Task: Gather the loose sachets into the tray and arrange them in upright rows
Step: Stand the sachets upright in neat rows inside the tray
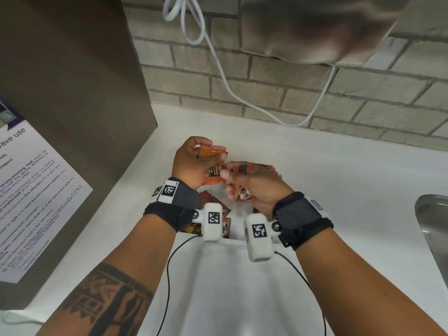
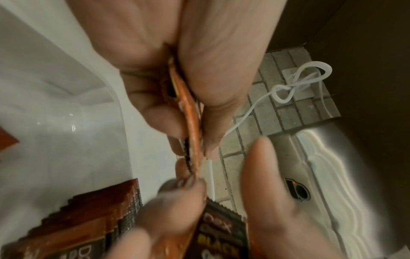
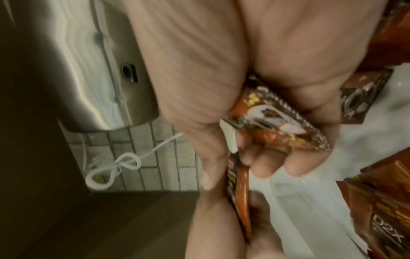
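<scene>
Over a white tray point(image 1: 232, 239) on the counter, my left hand point(image 1: 207, 151) pinches a small stack of orange sachets point(image 1: 217, 150); the left wrist view shows that stack point(image 2: 190, 122) edge-on between thumb and fingers. My right hand point(image 1: 229, 181), right beside it, grips a few brown sachets point(image 1: 243, 193), also seen in the right wrist view point(image 3: 277, 119). Its thumb and forefinger touch the black-labelled sachet point(image 1: 214, 174) hanging below my left hand. Several loose sachets point(image 1: 224, 229) lie in the tray under my wrists, partly hidden by the wrist cameras.
A steel appliance with a printed notice point(image 1: 36, 190) stands at the left. A brick wall runs behind, with a white cable point(image 1: 218, 69) hanging down and a steel unit point(image 1: 315, 27) mounted above. A steel sink point(image 1: 434, 226) edges in at the right.
</scene>
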Demonstrator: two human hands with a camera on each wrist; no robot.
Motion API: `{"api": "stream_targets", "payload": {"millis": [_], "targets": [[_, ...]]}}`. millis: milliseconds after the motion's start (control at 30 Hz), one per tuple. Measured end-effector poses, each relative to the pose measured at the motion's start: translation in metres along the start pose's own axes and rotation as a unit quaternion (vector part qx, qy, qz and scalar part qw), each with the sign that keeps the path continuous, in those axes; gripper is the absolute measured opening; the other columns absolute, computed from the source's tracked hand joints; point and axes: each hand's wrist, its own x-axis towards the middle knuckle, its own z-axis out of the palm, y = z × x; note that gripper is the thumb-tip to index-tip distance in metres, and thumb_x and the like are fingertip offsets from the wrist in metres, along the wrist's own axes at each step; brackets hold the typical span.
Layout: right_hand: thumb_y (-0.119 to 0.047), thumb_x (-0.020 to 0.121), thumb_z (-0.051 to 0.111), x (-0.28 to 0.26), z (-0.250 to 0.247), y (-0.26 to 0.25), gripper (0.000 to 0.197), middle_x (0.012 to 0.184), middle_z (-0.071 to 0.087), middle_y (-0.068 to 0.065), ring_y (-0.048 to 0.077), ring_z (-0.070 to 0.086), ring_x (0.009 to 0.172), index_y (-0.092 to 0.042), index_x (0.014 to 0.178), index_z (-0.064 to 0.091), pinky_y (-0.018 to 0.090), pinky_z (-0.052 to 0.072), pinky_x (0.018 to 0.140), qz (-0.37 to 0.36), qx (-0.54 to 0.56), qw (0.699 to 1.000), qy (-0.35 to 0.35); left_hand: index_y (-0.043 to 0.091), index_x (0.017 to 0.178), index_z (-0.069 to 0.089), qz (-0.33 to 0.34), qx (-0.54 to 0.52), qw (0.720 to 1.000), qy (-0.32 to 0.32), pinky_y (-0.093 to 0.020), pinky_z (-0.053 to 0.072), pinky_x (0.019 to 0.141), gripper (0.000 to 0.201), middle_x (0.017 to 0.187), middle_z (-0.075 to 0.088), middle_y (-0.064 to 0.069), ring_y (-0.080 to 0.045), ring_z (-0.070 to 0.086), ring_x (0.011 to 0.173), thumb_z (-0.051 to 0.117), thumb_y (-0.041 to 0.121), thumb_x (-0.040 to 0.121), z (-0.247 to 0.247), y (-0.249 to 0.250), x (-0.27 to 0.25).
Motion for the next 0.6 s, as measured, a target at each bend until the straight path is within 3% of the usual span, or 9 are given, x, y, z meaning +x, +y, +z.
{"api": "stream_targets", "payload": {"millis": [100,200,300,400,500,600], "targets": [[-0.013,0.079,0.083,0.003,0.005,0.001,0.047,0.089,0.069,0.011,0.017,0.064,0.075,-0.006,0.121,0.062,0.033,0.054,0.07,-0.006,0.001,1.0,0.03,0.021,0.102,0.062,0.0,-0.015,1.0,0.027,-0.046,0.062,0.069,0.037,0.096,0.076,-0.005,-0.025,0.074,0.088,0.088,0.024,0.076,0.006,0.003,-0.001],[-0.007,0.076,0.084,0.005,0.0,-0.001,0.051,0.097,0.069,0.018,0.023,0.063,0.081,-0.005,0.122,0.062,0.035,0.054,0.074,0.004,0.027,0.999,0.039,0.023,0.101,0.062,0.011,-0.016,0.999,0.028,-0.047,0.062,0.076,0.035,0.098,0.076,-0.006,-0.024,0.074,0.09,0.087,0.025,0.077,0.01,0.006,-0.003],[0.0,0.077,0.08,0.007,-0.003,-0.005,0.051,0.097,0.066,0.022,0.025,0.059,0.075,-0.003,0.124,0.061,0.03,0.053,0.064,0.0,0.044,0.998,0.045,0.023,0.103,0.06,0.019,-0.011,0.999,0.033,-0.045,0.061,0.079,0.031,0.1,0.075,-0.008,-0.023,0.074,0.09,0.082,0.021,0.081,0.012,0.007,-0.005],[0.007,0.084,0.069,0.01,-0.009,-0.012,0.037,0.086,0.065,0.017,0.021,0.059,0.062,-0.006,0.118,0.061,0.028,0.053,0.059,-0.024,0.092,0.99,0.103,0.018,0.111,0.058,-0.013,-0.04,0.999,0.001,-0.042,0.061,0.061,0.032,0.103,0.074,-0.009,-0.027,0.074,0.088,0.077,0.012,0.086,0.011,0.008,-0.007],[0.004,0.085,0.07,0.011,-0.012,-0.013,0.035,0.097,0.068,0.017,0.03,0.07,0.082,-0.009,0.116,0.061,0.04,0.059,0.073,-0.065,0.131,0.98,0.136,0.015,0.117,0.055,-0.041,-0.061,0.996,-0.04,-0.035,0.057,0.053,0.04,0.105,0.073,-0.009,-0.027,0.073,0.085,0.077,0.006,0.085,0.011,0.011,-0.013],[-0.003,0.081,0.078,0.01,-0.003,-0.007,0.046,0.116,0.068,0.022,0.039,0.067,0.107,0.002,0.123,0.06,0.054,0.053,0.096,-0.073,0.097,0.989,0.083,0.014,0.115,0.056,-0.042,-0.075,0.995,-0.04,-0.039,0.059,0.057,0.043,0.106,0.073,-0.009,-0.025,0.073,0.086,0.08,0.005,0.081,0.016,0.012,-0.016]]}}
